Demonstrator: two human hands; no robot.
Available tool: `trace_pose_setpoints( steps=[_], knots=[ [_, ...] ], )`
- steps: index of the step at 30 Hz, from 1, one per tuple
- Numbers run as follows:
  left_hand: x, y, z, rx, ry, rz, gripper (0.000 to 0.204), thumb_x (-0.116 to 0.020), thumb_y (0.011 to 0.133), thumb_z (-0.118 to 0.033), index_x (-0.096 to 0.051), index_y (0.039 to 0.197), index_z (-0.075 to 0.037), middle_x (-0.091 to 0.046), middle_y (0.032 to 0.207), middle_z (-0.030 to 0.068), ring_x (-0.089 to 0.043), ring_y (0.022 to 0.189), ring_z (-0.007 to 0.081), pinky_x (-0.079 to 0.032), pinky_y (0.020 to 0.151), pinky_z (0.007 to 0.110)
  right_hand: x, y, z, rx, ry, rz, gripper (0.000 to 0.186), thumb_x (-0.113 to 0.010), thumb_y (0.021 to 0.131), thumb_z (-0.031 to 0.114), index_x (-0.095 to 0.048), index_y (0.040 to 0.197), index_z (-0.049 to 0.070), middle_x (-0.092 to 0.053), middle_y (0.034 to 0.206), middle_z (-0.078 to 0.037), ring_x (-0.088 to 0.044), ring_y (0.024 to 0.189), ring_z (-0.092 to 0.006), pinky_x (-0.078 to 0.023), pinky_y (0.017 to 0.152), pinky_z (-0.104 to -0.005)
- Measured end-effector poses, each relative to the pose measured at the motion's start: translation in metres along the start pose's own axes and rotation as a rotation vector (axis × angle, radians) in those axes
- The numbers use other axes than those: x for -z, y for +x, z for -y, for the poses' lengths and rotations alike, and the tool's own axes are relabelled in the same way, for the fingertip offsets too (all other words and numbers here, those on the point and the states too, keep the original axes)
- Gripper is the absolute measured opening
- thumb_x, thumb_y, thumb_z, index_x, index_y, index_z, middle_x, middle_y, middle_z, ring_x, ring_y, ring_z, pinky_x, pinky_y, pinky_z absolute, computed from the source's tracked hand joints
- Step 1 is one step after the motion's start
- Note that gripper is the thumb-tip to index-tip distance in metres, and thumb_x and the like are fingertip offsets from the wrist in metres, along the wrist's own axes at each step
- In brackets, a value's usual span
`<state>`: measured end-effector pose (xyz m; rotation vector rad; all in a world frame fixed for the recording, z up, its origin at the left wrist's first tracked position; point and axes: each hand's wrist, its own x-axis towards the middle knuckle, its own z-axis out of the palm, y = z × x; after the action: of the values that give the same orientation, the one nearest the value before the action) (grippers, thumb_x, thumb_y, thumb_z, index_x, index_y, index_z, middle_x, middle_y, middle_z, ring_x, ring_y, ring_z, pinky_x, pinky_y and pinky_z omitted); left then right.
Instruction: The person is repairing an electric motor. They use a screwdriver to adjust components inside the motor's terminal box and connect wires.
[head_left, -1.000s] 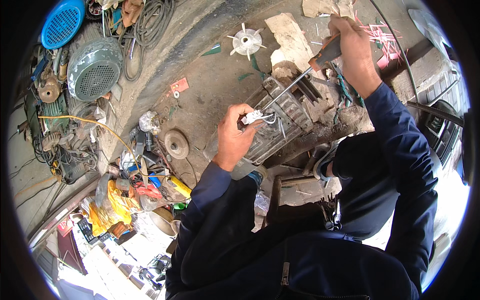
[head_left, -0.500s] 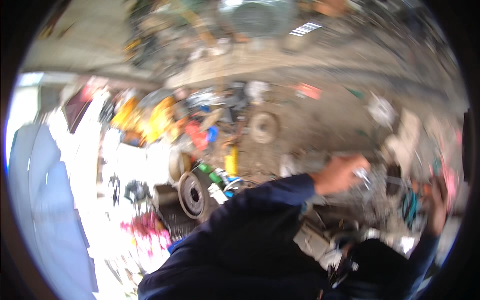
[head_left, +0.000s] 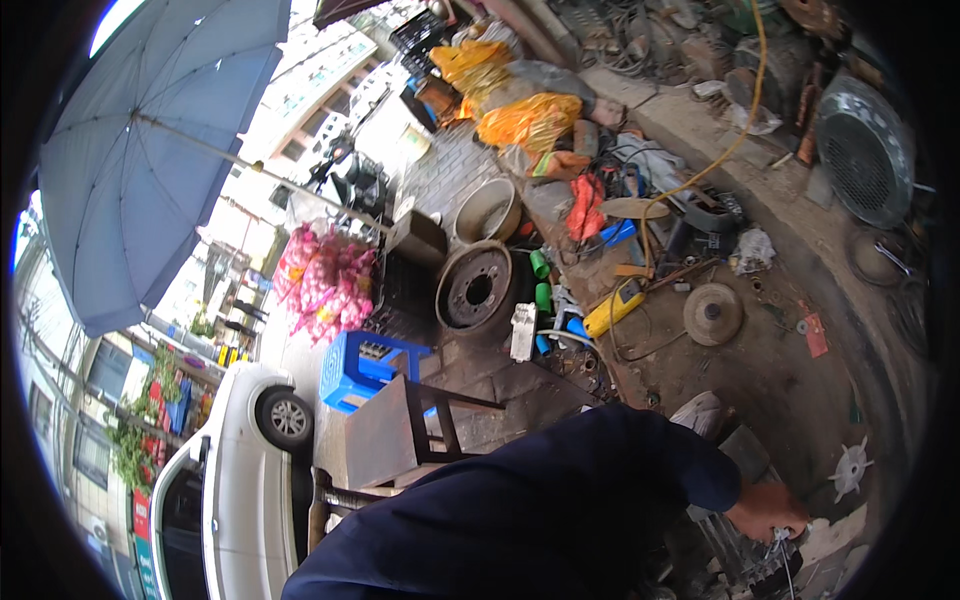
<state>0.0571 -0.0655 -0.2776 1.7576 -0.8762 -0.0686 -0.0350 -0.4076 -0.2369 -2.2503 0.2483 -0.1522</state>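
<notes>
At the lower right of the frame, the left hand (head_left: 765, 509) has its fingers closed on white wires (head_left: 781, 536) at the ribbed grey motor housing (head_left: 728, 548), with a pale fan wheel (head_left: 851, 468) farther right; the right hand's finger state, outside the frame, cannot be determined.

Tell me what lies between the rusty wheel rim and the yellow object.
Two green cylinders and some white and blue clutter, in the head view.
</notes>
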Motion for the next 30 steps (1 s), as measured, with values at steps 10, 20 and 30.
trace_pose_setpoints(
  steps=[10, 20, 30],
  knots=[
    [-0.027, 0.006, 0.02, -0.071, 0.254, -0.067, 0.019, -0.059, 0.101, -0.031, -0.059, 0.111, -0.015, -0.071, 0.101, 0.0128, -0.07, 0.092, 0.0344, -0.052, 0.072, 0.049, -0.046, -0.018, 0.043, -0.143, 0.278, 0.163, 0.033, -0.06, 0.101, 0.042, -0.075, 0.107, 0.013, -0.076, 0.104, -0.01, -0.072, 0.084, -0.0307, -0.057, 0.072, -0.0442],
    [-0.04, 0.004, 0.032, -0.063, 0.274, -0.151, 0.02, -0.059, 0.1, -0.032, -0.062, 0.117, -0.022, -0.074, 0.095, 0.0096, -0.07, 0.078, 0.0378, -0.05, 0.06, 0.052, -0.045, -0.003, 0.03, -0.182, 0.31, 0.287, 0.033, -0.06, 0.101, 0.042, -0.074, 0.107, 0.013, -0.076, 0.103, -0.01, -0.071, 0.083, -0.0291, -0.055, 0.071, -0.0425],
    [-0.039, 0.007, 0.029, -0.035, 0.317, -0.112, 0.022, -0.058, 0.098, -0.029, -0.063, 0.119, -0.023, -0.074, 0.092, 0.0091, -0.071, 0.078, 0.0366, -0.051, 0.06, 0.053, -0.037, 0.006, 0.018, -0.229, 0.336, 0.288, 0.033, -0.061, 0.1, 0.043, -0.073, 0.106, 0.012, -0.075, 0.102, -0.009, -0.069, 0.082, -0.0274, -0.053, 0.07, -0.0406]
  ],
)
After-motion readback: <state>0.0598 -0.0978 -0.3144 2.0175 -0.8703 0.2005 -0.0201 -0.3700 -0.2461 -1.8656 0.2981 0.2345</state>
